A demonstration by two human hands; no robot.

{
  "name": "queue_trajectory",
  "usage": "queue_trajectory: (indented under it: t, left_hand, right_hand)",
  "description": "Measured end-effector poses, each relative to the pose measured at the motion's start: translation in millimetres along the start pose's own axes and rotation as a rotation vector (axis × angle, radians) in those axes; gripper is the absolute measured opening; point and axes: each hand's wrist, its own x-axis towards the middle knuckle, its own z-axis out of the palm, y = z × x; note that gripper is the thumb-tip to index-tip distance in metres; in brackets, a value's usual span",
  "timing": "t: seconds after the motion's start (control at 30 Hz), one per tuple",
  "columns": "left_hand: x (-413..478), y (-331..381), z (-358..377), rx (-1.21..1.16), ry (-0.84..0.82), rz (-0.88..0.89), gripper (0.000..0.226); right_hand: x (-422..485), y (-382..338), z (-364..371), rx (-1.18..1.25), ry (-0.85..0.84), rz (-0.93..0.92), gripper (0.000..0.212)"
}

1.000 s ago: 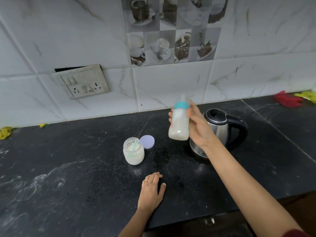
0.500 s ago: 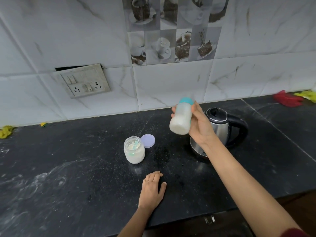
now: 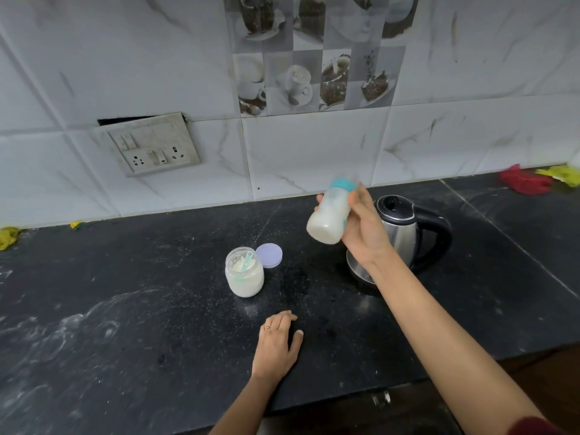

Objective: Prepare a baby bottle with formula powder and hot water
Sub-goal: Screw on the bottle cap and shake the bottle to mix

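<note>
My right hand (image 3: 364,227) grips a baby bottle (image 3: 329,216) with a teal collar, held in the air above the black counter and tilted, its base toward me. The bottle holds milky white liquid. An open jar of formula powder (image 3: 244,276) stands on the counter to the left, with a small teal scoop (image 3: 248,260) resting inside. Its lilac lid (image 3: 269,255) lies flat just behind the jar. A steel electric kettle (image 3: 405,237) with a black lid and handle stands behind my right wrist. My left hand (image 3: 277,343) rests on the counter, fingers loosely curled, holding nothing.
The black stone counter (image 3: 125,309) ends at a front edge near my left wrist. A switch and socket plate (image 3: 153,149) sits on the tiled wall. Red and yellow cloths (image 3: 530,182) lie at the far right; a yellow scrap (image 3: 8,237) lies at the far left.
The bottle in my right hand has swung from upright to tilted, dipping lower and blurring with the motion. My left hand has stayed in place on the counter.
</note>
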Motion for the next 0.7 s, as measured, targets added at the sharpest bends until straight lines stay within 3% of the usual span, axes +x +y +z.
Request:
queue_trajectory:
  t: [0.13,0.27,0.43,0.57,0.7]
  left_hand:
    - [0,-2,1,-0.001,0.005,0.005,0.029]
    - [0,-1,1,-0.001,0.005,0.007,0.029]
    - [1,-1,1,-0.005,0.016,0.006,0.028]
    - [1,-1,1,0.001,0.007,0.004,0.029]
    - [1,-1,1,-0.002,0.015,0.002,0.028]
  right_hand:
    - [-8,3,-4,-0.08,-0.132,0.059,0.086]
    - [-1,-3,-1,0.018,-0.021,-0.01,0.082]
    - [-8,-1,-7,-0.082,-0.116,0.066,0.079]
    - [-5,-1,-6,-0.037,0.059,0.018,0.066]
    - [-6,-3,-11,-0.205,0.076,0.089,0.07]
